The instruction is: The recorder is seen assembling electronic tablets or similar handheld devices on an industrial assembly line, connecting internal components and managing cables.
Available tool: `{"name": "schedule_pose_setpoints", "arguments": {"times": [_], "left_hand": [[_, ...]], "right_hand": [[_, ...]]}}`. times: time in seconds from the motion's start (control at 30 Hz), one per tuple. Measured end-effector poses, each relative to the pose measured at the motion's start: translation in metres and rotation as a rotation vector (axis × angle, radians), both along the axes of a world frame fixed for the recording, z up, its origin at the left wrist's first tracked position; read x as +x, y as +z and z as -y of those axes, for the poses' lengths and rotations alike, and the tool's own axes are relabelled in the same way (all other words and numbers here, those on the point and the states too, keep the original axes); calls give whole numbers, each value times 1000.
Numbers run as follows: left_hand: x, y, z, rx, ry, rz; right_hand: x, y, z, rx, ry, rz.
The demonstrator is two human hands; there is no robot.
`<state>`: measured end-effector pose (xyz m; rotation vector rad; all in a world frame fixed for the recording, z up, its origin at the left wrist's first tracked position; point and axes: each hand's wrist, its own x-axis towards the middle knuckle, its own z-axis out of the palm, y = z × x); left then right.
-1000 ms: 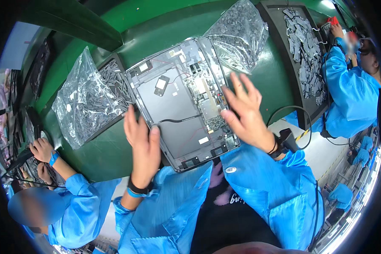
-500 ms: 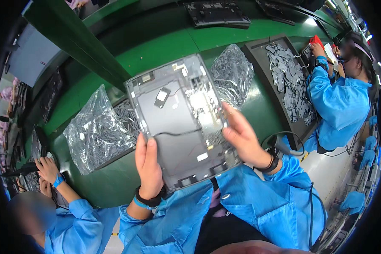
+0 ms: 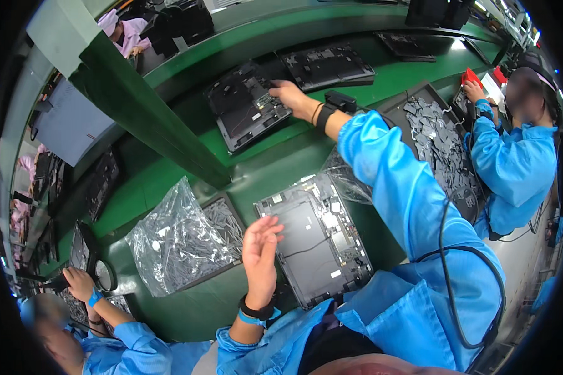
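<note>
A grey laptop base (image 3: 303,228) with an exposed circuit board and a thin black cable lies on the green bench in front of me. By its left edge, my left hand (image 3: 261,253) is raised with loosely bent fingers and nothing in it. My right arm stretches far across the bench. Its hand (image 3: 289,99) grips the right edge of a second, darker laptop base (image 3: 238,103), which sits tilted on the far green strip; the fingers are partly hidden.
A clear plastic bag (image 3: 169,244) of small dark parts lies in a tray at left. A dark tray (image 3: 441,137) of flat grey pieces stands at right. A green post (image 3: 150,112) rises left of centre. Co-workers in blue sit on both sides. Another laptop base (image 3: 325,65) lies farther back.
The laptop base held in both hands now lies on the bench. My right hand has left it and reached forward to another laptop base; my left hand has let go. The view has shifted.
</note>
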<state>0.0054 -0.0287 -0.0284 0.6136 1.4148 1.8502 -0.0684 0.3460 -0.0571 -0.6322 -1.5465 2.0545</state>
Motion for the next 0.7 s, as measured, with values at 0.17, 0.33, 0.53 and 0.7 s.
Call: {"name": "schedule_pose_setpoints", "arguments": {"times": [0.17,0.33,0.53,0.7], "left_hand": [[-3,-1,-3,-38,-7,-2],[-10,-3,2,-63,43,-25],[-5,1,-4,-67,15,-47],[-4,-3,3,-187,9,-268]], "right_hand": [[-48,-33,-11,93,-28,49],[-37,-7,-6,450,-103,264],[64,20,-123,1076,-590,352],[155,51,-59,1143,-33,510]]}}
